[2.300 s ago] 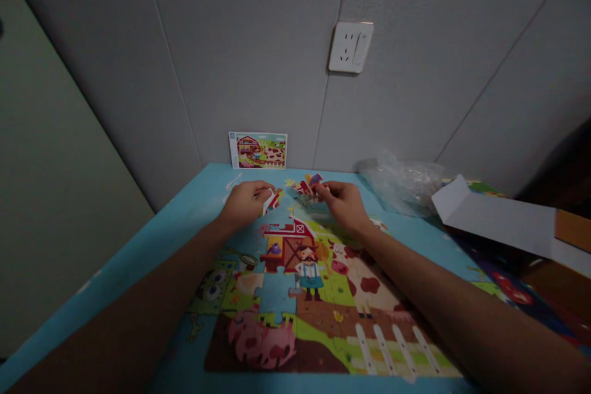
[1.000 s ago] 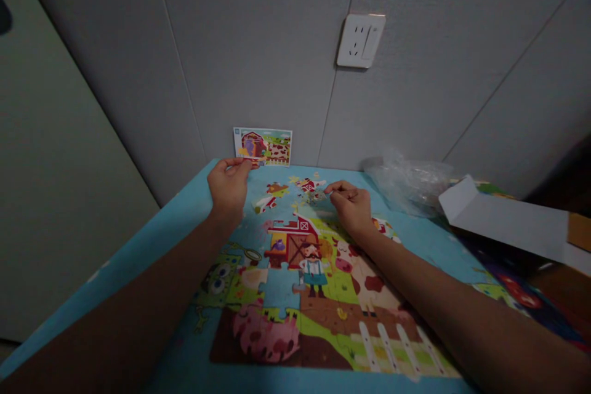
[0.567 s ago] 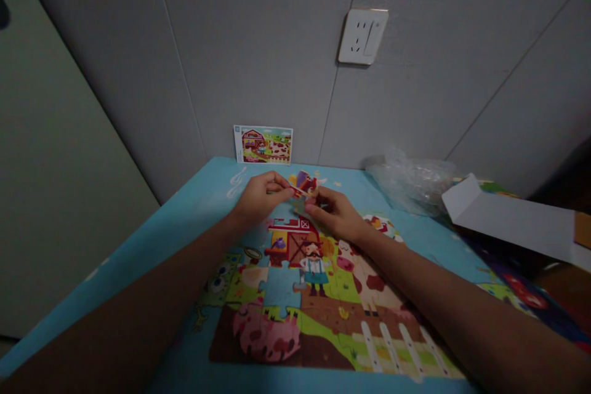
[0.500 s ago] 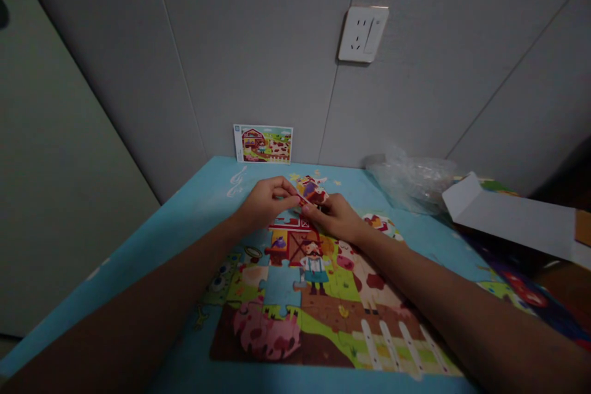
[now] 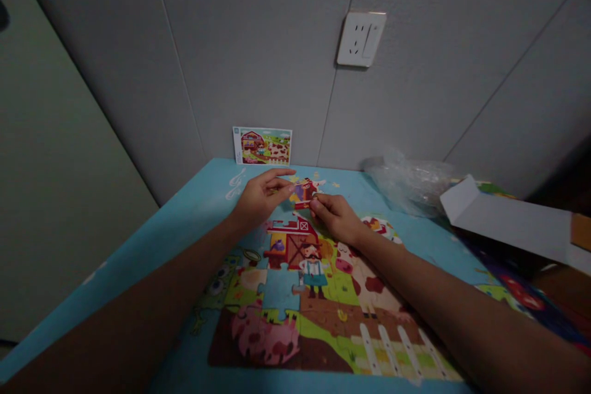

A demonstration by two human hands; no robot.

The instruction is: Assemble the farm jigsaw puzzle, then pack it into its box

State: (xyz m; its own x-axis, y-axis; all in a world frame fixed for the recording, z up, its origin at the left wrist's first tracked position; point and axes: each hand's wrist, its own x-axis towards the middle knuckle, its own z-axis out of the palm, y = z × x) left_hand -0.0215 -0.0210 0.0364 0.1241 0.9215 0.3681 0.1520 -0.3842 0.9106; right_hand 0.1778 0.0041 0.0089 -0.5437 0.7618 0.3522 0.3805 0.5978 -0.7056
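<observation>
Two bare hands face each other in the head view, above the table (image 5: pixel 184 221). The right hand (image 5: pixel 339 215) pinches a puzzle piece (image 5: pixel 305 192) — red, yellow and purple — between thumb and fingers, so the piece sits just off those fingertips on the left-hand side. The left hand (image 5: pixel 258 200) is open, fingers parted, its tips close to the piece; whether they touch it I cannot tell.

With the hold seemingly at one side, a nudge from those left fingertips could twist the piece or knock it loose. Nearer the wearer than both hands lies the part-joined puzzle (image 5: pixel 318 314), with an opening (image 5: pixel 282 288) where blue shows through. The right forearm passes over its right part; if that arm sinks and drags, joined sections could shift or lift apart.

Beyond the left hand, a picture card (image 5: pixel 265 146) stands against the wall — a careless forward reach could topple it. Beyond the right hand and farther right, a clear plastic bag (image 5: pixel 406 184) could snag on a wide sweep.
</observation>
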